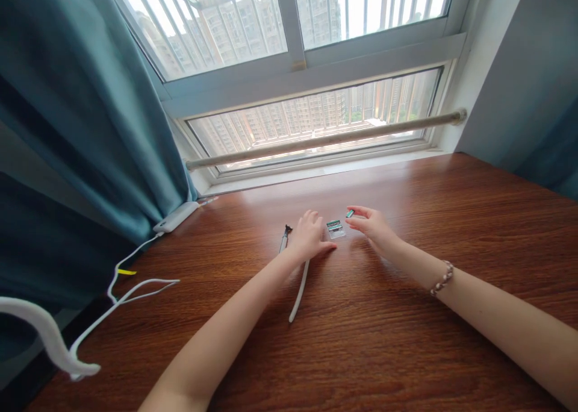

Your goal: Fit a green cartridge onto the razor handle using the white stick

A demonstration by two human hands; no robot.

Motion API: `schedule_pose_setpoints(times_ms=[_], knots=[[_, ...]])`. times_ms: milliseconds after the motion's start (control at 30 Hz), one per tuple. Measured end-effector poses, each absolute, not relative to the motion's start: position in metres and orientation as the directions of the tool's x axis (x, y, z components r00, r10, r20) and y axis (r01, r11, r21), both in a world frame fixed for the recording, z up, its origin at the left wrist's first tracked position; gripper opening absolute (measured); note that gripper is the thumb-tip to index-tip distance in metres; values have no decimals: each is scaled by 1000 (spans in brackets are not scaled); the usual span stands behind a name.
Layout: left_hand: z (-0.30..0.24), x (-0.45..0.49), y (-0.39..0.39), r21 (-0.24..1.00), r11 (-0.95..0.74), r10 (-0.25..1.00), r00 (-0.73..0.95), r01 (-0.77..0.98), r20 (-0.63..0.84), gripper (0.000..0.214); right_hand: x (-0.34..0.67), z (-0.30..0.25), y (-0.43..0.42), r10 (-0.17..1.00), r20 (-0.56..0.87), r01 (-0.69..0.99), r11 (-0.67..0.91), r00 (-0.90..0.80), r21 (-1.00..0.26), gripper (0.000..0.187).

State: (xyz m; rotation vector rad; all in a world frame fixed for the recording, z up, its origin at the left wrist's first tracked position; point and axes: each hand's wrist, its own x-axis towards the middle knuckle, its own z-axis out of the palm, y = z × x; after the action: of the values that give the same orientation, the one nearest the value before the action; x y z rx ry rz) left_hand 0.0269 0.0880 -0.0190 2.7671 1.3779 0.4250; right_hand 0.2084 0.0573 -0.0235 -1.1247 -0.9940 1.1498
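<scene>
My right hand [368, 225] pinches a small green-and-dark razor cartridge [350, 214] between thumb and fingertips, just above the table. Left of it, on the table, lies a clear plastic tray [336, 234] that holds more green-and-dark razor cartridges [335, 224]. My left hand [309, 234] is spread palm down beside the tray, its thumb stretched toward the tray's near edge. A razor handle [284, 238] with a black head end lies just left of that hand. From beneath the hand runs a slim white curved stick [299, 294]; its far end is hidden.
The brown wooden table [383, 340] reaches back to a barred window [311, 105] with a horizontal rail [325, 141]. At the left, a white power strip [176, 217] and white cables [121, 297] lie beside the blue curtain [85, 99]. A white curved tube [40, 324] stands at the near left.
</scene>
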Motion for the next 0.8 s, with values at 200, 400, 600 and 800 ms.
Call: schedule_pose_setpoints(times_ms=[200, 400, 600, 800], knots=[[-31, 36, 114, 305, -591, 805, 572, 747, 160, 52, 205, -22, 54, 994, 55, -8, 56, 98, -998, 53], [-16, 31, 80, 592, -497, 868, 363, 634, 340, 45, 197, -14, 47, 974, 173, 159, 150, 145, -976, 48], [-3, 20, 27, 898, -305, 942, 238, 317, 236, 41, 180, 6, 16, 926, 377, 380, 351, -6, -856, 43], [5, 10, -1, 980, -198, 943, 280, 34, 180, 39, 173, 20, -4, 903, 423, 364, 422, -81, -831, 34]])
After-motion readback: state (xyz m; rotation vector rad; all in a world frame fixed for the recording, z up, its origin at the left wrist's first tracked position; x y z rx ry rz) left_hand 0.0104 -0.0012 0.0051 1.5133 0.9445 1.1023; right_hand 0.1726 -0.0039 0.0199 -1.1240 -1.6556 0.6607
